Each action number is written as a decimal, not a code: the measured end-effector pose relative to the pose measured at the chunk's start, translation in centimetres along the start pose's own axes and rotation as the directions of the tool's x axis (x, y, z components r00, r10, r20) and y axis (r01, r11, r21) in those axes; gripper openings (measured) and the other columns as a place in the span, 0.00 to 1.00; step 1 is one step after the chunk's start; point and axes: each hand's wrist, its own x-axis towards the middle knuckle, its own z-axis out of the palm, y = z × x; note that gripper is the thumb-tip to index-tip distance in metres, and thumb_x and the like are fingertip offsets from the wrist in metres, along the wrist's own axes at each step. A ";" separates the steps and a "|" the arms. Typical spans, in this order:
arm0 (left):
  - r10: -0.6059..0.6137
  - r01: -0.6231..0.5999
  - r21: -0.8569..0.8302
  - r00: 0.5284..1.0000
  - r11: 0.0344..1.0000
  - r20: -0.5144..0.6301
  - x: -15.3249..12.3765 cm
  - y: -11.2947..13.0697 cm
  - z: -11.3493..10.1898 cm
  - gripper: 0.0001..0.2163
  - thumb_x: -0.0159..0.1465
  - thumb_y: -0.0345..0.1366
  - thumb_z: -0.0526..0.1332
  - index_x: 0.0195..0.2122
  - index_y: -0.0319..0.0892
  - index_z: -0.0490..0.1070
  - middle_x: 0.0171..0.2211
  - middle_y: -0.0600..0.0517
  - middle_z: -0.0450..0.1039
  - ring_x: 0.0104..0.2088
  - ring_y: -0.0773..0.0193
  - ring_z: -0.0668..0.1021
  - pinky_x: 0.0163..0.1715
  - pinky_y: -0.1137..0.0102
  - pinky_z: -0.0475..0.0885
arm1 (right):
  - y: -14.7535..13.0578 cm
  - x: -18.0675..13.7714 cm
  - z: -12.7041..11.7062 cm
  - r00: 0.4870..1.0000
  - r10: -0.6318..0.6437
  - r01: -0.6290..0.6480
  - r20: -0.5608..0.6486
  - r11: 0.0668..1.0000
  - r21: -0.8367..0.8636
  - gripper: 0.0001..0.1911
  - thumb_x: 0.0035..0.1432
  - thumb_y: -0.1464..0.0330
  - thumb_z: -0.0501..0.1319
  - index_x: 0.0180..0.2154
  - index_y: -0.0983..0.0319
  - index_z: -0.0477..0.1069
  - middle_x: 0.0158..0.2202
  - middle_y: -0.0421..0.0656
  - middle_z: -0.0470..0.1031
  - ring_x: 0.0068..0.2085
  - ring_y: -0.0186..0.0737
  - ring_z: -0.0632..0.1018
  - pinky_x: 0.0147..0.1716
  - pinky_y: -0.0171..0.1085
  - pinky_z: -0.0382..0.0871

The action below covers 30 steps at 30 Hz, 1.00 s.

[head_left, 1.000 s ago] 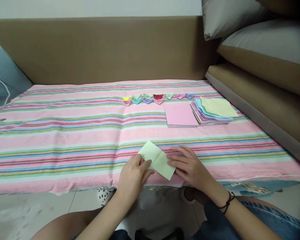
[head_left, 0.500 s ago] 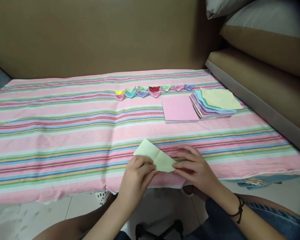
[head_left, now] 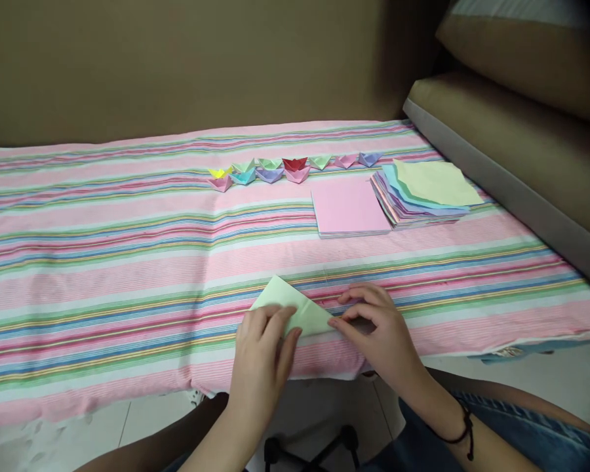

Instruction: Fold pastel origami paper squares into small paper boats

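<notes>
A pale green sheet of origami paper [head_left: 302, 313], folded over and creased, lies at an angle near the front edge of the striped cloth. My left hand [head_left: 263, 351] holds down its left and lower part, fingers over the paper and thumb at the lower edge. The paper beneath those fingers is hidden. At the right-hand corner, my right hand [head_left: 376, 321] pinches the paper between thumb and forefinger, its other fingers curled above the cloth.
Several small folded paper boats [head_left: 270, 174] stand in two rows farther back. A pink paper stack [head_left: 351, 208] sits beside a looser multicoloured stack [head_left: 437, 183]. Brown cushions [head_left: 501, 124] border the right side, and a brown backrest [head_left: 187, 65] rises behind the striped cloth [head_left: 103, 282].
My left thumb has moved off the paper's middle, and my left fingers lie flatter on it. The right hand stays at the right corner. The view has shifted slightly.
</notes>
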 end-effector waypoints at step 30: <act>0.132 -0.133 0.231 0.991 0.964 0.019 1.0 1.0 0.8 0.13 0.65 0.30 0.54 0.49 0.43 0.69 0.42 0.46 0.71 0.37 0.57 0.68 0.33 0.64 0.61 | -0.4 0.1 0.4 0.999 0.022 -0.024 -0.024 0.995 -0.093 0.11 0.51 0.70 0.64 0.20 0.60 0.67 0.32 0.43 0.71 0.41 0.46 0.71 0.42 0.48 0.66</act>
